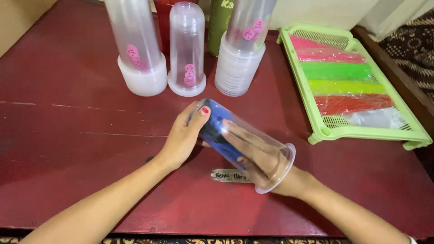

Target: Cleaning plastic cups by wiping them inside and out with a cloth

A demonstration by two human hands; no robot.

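Centre of the frame: a clear plastic tumbler [246,147] lies tilted on its side above the red table [68,135], the left hand [183,135] gripping its closed end. The right hand [253,153] is pushed inside through the open mouth, fingers pressing a blue cloth [216,126] against the bottom. Stacks of tumblers [187,49] stand at the top, a green tray [348,131] at right.

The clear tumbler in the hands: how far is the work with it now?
In hand: left hand steadies the clear tumbler; right hand inside presses a blue piece toward its base. Stacked tumblers stand behind. Left: wrapped coloured pieces remain in the green tray.
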